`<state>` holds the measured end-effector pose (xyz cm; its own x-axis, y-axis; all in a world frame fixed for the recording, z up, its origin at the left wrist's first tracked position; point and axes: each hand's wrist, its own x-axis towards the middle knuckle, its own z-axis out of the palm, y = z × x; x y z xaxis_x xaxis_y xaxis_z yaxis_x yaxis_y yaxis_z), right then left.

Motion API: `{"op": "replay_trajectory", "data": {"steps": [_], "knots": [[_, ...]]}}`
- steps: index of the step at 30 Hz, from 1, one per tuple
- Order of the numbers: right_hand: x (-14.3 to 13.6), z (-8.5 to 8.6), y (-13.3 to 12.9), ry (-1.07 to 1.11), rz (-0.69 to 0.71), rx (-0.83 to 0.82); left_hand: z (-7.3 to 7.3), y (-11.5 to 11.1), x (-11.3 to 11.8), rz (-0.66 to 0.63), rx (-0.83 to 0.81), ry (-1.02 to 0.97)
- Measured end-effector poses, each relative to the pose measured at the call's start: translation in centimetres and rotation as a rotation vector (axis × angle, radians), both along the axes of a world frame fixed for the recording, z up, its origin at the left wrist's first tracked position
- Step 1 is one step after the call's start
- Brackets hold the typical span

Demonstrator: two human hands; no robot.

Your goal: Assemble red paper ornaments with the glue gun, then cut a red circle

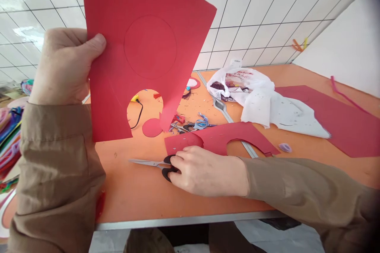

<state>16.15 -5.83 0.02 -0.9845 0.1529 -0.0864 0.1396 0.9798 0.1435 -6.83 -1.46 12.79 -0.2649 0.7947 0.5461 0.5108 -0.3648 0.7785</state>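
Note:
Raised at the left, my left hand (69, 61) pinches the edge of a large sheet of red paper (109, 79) between thumb and fingers. A circle is drawn on the sheet, and a round piece has been cut from its lower edge. Low over the table, my right hand (204, 172) has its fingers in the black handles of a pair of scissors (148, 162), whose blades point left and look nearly closed. Behind that hand lie red paper offcuts (237, 132) with curved cuts. A red paper circle (152, 127) rests on the table beyond the scissors.
A white plastic bag (255, 87) with yarn stands at the back right, beside another red sheet (335, 122). More scissors (181, 127) and a blue tassel (202, 121) lie mid-table. A metal ruler (249, 149) runs under the offcuts. Colourful bundles (10, 138) sit far left.

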Motion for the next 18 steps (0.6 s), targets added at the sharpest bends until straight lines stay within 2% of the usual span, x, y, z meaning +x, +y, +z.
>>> {"op": "replay_trajectory", "data": {"steps": [4, 10, 18], "knots": [[0.3, 0.1, -0.1, 0.011, 0.034, -0.014, -0.1, 0.0, -0.2, -0.020, 0.045, 0.020], [0.5, 0.6, 0.2, 0.006, -0.017, -0.001, -0.3, 0.2, -0.4, -0.080, 0.037, -0.048], [0.5, 0.3, 0.9, 0.125, -0.008, -0.274, -0.3, 0.5, -0.6, -0.156, 0.005, -0.194]]}}
